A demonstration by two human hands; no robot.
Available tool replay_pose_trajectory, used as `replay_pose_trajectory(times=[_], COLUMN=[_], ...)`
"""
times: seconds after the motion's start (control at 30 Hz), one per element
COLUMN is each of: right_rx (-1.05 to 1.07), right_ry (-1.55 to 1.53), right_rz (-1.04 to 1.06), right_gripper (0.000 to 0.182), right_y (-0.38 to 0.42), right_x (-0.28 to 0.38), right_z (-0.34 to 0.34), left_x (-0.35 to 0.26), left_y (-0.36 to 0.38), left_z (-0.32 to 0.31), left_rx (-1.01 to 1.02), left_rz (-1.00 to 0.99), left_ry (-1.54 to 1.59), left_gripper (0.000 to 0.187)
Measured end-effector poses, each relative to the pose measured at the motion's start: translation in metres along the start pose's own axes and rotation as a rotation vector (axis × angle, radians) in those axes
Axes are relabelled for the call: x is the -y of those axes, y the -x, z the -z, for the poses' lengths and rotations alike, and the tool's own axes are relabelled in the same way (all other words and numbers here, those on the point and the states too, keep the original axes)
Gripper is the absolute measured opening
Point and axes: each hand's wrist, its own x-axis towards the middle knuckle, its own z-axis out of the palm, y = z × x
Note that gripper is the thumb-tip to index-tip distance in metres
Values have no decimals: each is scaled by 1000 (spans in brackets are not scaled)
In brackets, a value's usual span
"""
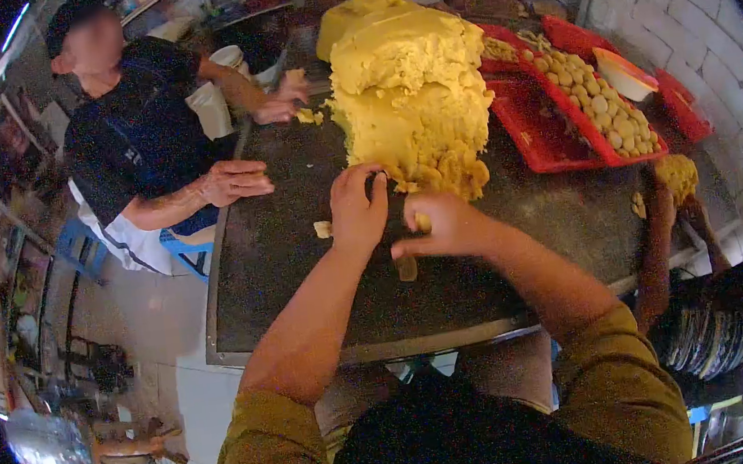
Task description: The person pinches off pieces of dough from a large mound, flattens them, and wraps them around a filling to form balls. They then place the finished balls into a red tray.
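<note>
A tall mound of yellow dough (411, 92) stands on the dark table, its front edge torn and crumbly. My left hand (358, 208) is at the mound's front left corner, fingers curled inward and thumb beside them; what they may hold is hidden. Just below the front edge is my right hand (452, 225), slightly blurred, with its thumb stretched to the left. A small yellow lump of dough (423, 222) shows between its thumb and curled fingers. Under that thumb a small brownish block (407, 269) lies on the table. A pale dough scrap (323, 229) sits left of my left wrist.
Red trays (552, 136) stand at the right, one filled with round dough balls (593, 100). A white and orange bowl (625, 74) rests there. A co-worker in black sits at the left with hands over the table (250, 322). Another person's hands hold dough (676, 177) at the right.
</note>
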Motion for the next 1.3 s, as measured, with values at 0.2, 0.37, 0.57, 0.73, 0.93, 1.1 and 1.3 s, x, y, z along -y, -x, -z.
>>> replay_pose_trajectory(times=[0.2, 0.37, 0.57, 0.73, 0.93, 1.1, 1.3], right_rx=[287, 379, 466, 359, -114, -292, -321], right_ry=[112, 182, 232, 132, -380, -178, -358], right_rz=[30, 36, 67, 41, 6, -152, -360], right_gripper=[50, 34, 17, 14, 10, 14, 15], right_y=[10, 9, 12, 9, 0, -2, -2], right_x=[18, 2, 16, 15, 1, -6, -3], right_z=[-11, -19, -16, -13, -7, -3, 3], left_x=[2, -2, -22, -29, -13, -13, -16], left_y=[-1, 0, 0, 1, 15, 13, 13], left_z=[-1, -1, 7, 12, 4, -7, -2], left_rx=[13, 12, 133, 485, 555, 693, 588], left_rz=[45, 12, 44, 101, 23, 128, 180], left_ry=[13, 51, 141, 53, 26, -35, 121], left_gripper=[15, 14, 17, 20, 24, 27, 25])
